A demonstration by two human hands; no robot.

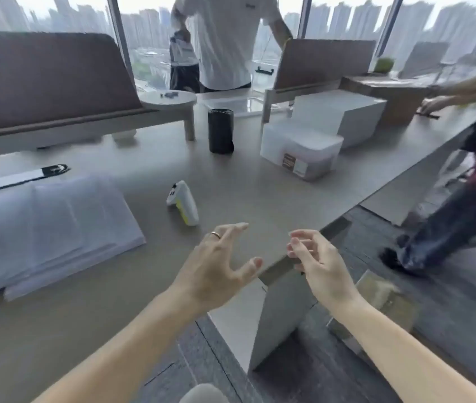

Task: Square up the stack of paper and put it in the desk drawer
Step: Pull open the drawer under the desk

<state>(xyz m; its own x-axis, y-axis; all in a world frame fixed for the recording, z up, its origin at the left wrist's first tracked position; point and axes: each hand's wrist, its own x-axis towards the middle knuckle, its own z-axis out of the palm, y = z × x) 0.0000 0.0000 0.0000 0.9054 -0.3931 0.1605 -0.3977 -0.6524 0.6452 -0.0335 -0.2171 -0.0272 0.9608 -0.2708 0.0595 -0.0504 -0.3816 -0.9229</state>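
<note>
A messy stack of white paper lies fanned out on the grey desk at the left. Below the desk's near edge a white drawer unit stands, and I cannot tell whether its drawer is open. My left hand, with a ring on one finger, hovers over the desk edge with fingers spread and holds nothing. My right hand is beside it just past the edge, fingers loosely curled and empty. Both hands are well to the right of the paper and apart from it.
A white and yellow handheld device lies just beyond my left hand. A black cylinder, white boxes and a black-tipped white strip sit farther back. One person stands behind the desk, another at the right edge.
</note>
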